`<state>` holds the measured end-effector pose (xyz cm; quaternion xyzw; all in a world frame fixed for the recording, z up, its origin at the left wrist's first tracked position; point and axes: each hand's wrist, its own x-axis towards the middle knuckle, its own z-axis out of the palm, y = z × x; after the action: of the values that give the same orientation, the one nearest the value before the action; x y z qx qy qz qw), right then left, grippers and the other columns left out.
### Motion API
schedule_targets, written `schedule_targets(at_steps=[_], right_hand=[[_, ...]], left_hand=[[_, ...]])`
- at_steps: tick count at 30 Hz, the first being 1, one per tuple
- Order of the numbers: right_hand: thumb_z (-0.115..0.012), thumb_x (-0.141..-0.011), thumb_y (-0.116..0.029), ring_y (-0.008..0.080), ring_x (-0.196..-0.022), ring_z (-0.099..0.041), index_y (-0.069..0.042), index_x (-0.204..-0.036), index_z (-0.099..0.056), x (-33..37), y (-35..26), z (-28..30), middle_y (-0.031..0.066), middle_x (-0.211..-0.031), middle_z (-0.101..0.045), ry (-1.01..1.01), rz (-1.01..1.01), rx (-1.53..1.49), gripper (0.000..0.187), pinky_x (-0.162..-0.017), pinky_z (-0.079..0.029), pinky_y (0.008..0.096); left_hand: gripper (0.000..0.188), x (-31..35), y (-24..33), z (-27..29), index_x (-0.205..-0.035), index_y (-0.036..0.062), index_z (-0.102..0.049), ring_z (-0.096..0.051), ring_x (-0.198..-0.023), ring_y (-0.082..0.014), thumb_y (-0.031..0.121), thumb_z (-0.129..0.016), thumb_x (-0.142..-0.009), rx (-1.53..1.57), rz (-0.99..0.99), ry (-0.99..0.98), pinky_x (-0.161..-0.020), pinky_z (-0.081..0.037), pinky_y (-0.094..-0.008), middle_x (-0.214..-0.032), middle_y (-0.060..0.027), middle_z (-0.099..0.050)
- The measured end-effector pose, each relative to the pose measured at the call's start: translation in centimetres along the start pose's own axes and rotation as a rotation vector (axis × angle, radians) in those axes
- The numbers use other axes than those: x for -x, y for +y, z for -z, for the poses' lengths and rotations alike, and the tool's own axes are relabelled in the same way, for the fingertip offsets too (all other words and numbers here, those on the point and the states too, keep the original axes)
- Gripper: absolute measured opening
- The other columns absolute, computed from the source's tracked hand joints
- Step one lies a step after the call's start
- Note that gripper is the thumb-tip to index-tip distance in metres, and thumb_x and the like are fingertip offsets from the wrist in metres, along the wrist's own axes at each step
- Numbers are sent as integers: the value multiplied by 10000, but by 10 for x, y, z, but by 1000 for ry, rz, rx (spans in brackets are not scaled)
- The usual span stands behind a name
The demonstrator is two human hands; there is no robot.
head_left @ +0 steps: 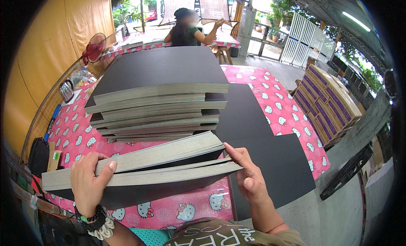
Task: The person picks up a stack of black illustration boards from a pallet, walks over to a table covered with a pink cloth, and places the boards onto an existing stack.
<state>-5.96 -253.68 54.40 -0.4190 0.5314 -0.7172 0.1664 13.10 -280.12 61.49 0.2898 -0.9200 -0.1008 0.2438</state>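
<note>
A thick bundle of black cardboard sheets (pixel 148 165) with grey edges is lifted just above the pink patterned tablecloth (pixel 76 136). My left hand (pixel 87 182), with beaded bracelets at the wrist, grips the bundle's left end, thumb on the sheet edges. My right hand (pixel 249 178) holds the right end, fingers spreading the sheets into an upper and a lower part. Behind the bundle stands a tall uneven stack of the same black sheets (pixel 160 89). More black sheets (pixel 270 161) lie flat on the table to the right.
A person sits at a far table (pixel 186 30), back turned. A red fan (pixel 95 47) and an electric kettle (pixel 66 90) stand at the left. Stacked cardboard boxes (pixel 325 102) sit on the floor at right, with a black crate (pixel 347 172) nearer.
</note>
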Motion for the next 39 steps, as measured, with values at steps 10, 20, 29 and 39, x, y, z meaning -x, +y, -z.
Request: schedule_targets(at_steps=[10, 20, 29, 39], right_hand=[[-629, -743, -398, 205, -1138, -363, 72, -1340, -362, 2, 2, 1, 103, -1151, -377, -15, 54, -29, 806, -1022, -216, 308], [-664, -714, -280, 215, -1158, -360, 51, -1305, -408, 4, 6, 4, 115, -1163, -382, -18, 84, -26, 724, -1026, -229, 323], [-666, -724, -270, 203, -1091, -430, 48, -1293, -385, 5, 18, 1, 104, -1155, -394, 10, 60, -250, 710, -986, -301, 333], [-569, -760, -513, 181, -1012, -418, 39, -1389, -290, -4, 9, 0, 89, -1075, -381, -24, -13, -98, 882, -938, -310, 303]], left_hand=[[369, -1, -2, 0, -812, 36, -604, -516, -745, -284, 402, -582, -767, 11, 2, -18, -708, -340, -366, -744, -112, -569], [343, -3, -2, -1, -805, 32, -611, -515, -730, -290, 372, -592, -759, 15, -6, -5, -680, -346, -374, -734, -113, -573], [351, -4, -4, 1, -820, 35, -606, -512, -735, -287, 377, -527, -837, 10, -33, -49, -681, -341, -375, -737, -111, -571], [338, 0, 0, 3, -814, 41, -602, -502, -720, -278, 370, -529, -837, -3, -17, -43, -677, -329, -366, -732, -100, -561]])
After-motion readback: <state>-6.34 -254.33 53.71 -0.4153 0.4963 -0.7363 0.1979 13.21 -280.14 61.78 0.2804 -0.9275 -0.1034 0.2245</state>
